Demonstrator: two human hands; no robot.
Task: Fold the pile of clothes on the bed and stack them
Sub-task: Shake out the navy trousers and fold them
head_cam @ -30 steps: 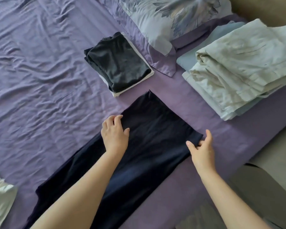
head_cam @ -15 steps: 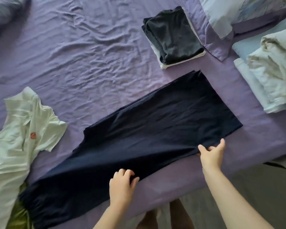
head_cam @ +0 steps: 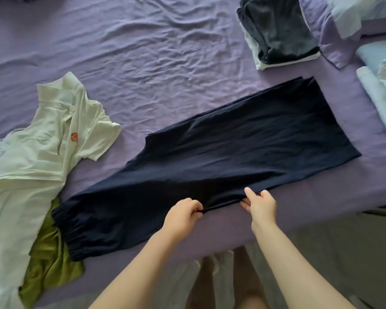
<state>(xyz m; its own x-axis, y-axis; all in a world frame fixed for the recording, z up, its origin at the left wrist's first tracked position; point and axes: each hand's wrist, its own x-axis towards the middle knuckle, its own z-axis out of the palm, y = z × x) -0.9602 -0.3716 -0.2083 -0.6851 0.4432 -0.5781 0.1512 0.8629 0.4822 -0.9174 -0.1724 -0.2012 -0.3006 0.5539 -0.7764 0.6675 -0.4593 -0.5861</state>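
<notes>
Dark navy trousers [head_cam: 221,163] lie flat and diagonal on the purple bed [head_cam: 143,52], elastic cuffs at the lower left. My left hand [head_cam: 183,214] grips their near edge around the middle. Close beside it my right hand [head_cam: 260,204] pinches the same edge, thumb on top. A folded stack with a dark grey garment on a white one [head_cam: 279,32] sits at the upper right. An unfolded white polo shirt [head_cam: 42,157] with an orange logo lies at the left over a green garment [head_cam: 49,259].
Folded pale bedding [head_cam: 381,92] and a pillow [head_cam: 361,12] occupy the right edge. The bed's near edge runs just in front of my legs, with grey floor [head_cam: 343,253] beyond to the right. Wrinkled bare sheet fills the upper left.
The view has swung left, revealing the white shirt and green garment. Both hands have moved along the trousers' near edge and come together at the middle, now gripping it.
</notes>
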